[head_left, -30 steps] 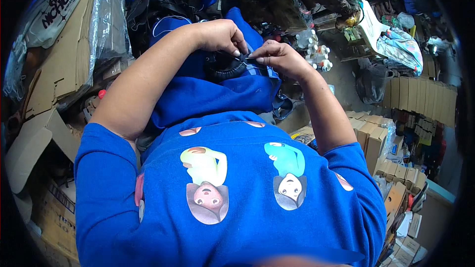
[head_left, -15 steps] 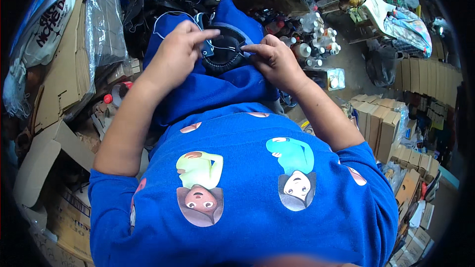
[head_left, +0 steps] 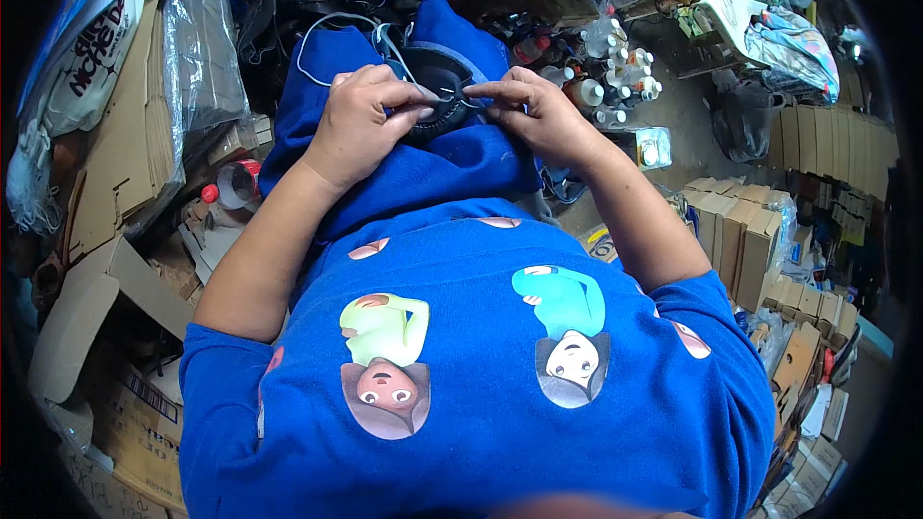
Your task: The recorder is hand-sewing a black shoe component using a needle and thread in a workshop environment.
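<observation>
In my lap, across blue trousers (head_left: 423, 178), lies a dark, shoe-like piece (head_left: 444, 65) with a grey rim and a ridged, stitched-looking edge. A white thread (head_left: 304, 50) loops from its left side over my knee, and a short light strand crosses between my fingertips. My left hand (head_left: 370, 120) is closed in a pinch of thumb and forefinger at that strand, over the piece's near edge. Opposite it, my right hand (head_left: 534, 113) pinches the right edge of the dark piece. The fingertips nearly meet; whether a needle is among them is too small to tell.
Several plastic bottles (head_left: 615, 72) stand beyond my right hand. Stacked cardboard (head_left: 735, 235) lines the right side. On the left are flattened cardboard (head_left: 125, 135), an open box (head_left: 72, 327) and a red-capped bottle (head_left: 234, 185). A white plastic chair (head_left: 726, 5) stands far right.
My left hand has come down and to the right, its raised forefinger now closed against the thumb near the right fingertips. The white thread has shifted; my right hand has barely moved.
</observation>
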Motion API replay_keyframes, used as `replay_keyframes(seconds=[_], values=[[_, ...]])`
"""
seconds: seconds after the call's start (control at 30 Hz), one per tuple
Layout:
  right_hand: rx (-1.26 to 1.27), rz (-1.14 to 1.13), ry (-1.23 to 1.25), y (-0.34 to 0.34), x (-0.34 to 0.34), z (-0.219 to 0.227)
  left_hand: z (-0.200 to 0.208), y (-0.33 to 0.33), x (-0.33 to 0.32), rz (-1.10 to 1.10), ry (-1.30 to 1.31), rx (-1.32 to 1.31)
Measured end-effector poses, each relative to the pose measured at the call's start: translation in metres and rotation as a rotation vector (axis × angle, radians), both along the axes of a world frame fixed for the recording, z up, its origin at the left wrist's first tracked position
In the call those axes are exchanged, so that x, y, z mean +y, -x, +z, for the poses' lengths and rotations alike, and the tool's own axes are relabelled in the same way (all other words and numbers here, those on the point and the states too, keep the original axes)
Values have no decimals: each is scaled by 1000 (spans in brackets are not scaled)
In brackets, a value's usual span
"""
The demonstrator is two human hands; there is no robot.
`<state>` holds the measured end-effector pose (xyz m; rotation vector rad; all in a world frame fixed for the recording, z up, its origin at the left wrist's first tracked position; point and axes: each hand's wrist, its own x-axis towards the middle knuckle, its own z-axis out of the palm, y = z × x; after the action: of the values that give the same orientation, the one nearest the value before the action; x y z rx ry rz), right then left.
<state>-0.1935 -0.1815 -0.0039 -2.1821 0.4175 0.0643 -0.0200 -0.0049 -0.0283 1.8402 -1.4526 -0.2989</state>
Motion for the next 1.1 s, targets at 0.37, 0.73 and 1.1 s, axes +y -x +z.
replay_keyframes(seconds=[0.37,0.73,1.1], values=[[170,89,-216,-21,-34,-6,-8,-12,-6,26,-87,-126],[169,126,-250,-22,-41,-6,-5,-9,-8,-12,-118,-92],[117,128,-319,-20,-37,-12,6,-8,-17,-125,-12,-201]])
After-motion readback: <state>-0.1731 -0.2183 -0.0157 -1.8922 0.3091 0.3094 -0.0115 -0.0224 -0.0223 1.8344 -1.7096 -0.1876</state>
